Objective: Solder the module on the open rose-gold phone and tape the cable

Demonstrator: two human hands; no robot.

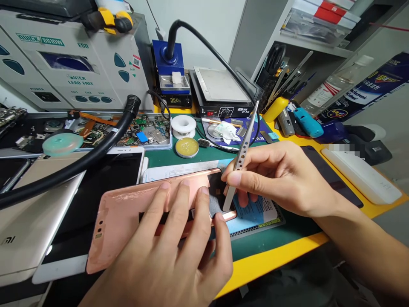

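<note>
A pink phone back cover (119, 213) lies at a slant, its inner face up, with black patches and marks like glue residue on it. My left hand (188, 247) lies over it, spread fingertips pressing on the face and its thumb hidden below. My right hand (275, 179) pinches metal tweezers (242, 155) with a row of holes. The tweezers' pointed end is up; their blunt end touches the cover's right end, close to my left index fingertip. Beneath the cover are a printed sheet (255, 209) and a green mat (271, 238).
Behind stand a rework station (70, 55), a blue soldering stand (171, 68) and a heating plate (220, 85). A black hose (108, 138) arches over phones on the left. Solder wire (183, 125) and a flux tin (187, 147) sit mid-bench. A white case (361, 175) lies right.
</note>
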